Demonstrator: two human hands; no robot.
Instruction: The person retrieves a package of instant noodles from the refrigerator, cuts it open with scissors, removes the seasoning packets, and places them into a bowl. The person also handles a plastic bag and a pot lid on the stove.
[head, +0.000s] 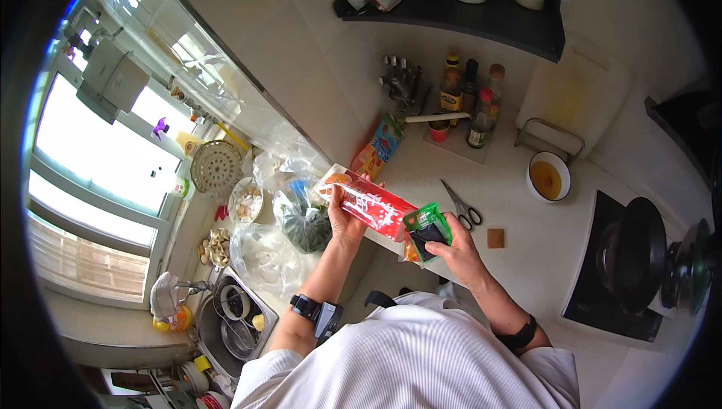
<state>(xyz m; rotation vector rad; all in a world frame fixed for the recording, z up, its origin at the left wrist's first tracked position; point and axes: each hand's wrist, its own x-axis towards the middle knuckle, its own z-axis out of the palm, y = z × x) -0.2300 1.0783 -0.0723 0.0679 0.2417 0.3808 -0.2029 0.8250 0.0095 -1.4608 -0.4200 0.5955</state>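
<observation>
My left hand (347, 220) holds a long red printed plastic food package (375, 206) from below, its far end pale and partly see-through. My right hand (459, 251) grips a small green and black sachet (427, 231) at the package's near right end, with an orange-coloured packet (412, 251) partly hidden beneath it. Both are held over the counter's front edge. Scissors (463, 206) with dark handles lie on the counter beyond my right hand, and a small brown square (495, 238) lies to their right.
A white bowl of yellow-orange liquid (546, 178) stands near the hob (586, 285), which bears a dark pan (632, 251). Sauce bottles (479, 127) and a knife block (400, 85) stand at the back. Plastic bags (304, 223), a plate (246, 200) and the sink (214, 324) are at left.
</observation>
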